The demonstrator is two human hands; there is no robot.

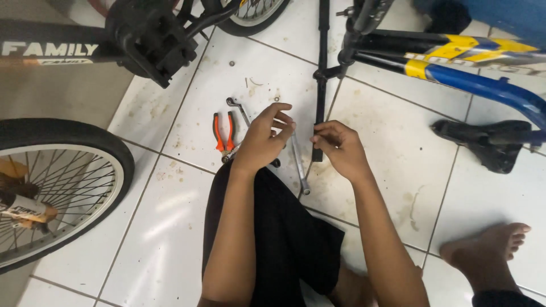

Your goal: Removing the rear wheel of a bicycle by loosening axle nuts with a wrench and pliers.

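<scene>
Between left hand (263, 139) and right hand (338, 149), wrench (300, 167) on floor tiles (387, 136)

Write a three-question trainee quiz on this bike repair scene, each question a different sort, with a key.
1. True or false: the orange-handled pliers are held in the left hand.
2. Multiple choice: the long silver wrench lies on
A. the bicycle saddle
B. the white tiled floor
C. the spoked wheel
3. Fill in the blank: the upside-down bicycle frame at upper right is yellow and ____.

Key
1. False: the pliers lie on the floor, to the left of that hand.
2. B
3. blue
</scene>
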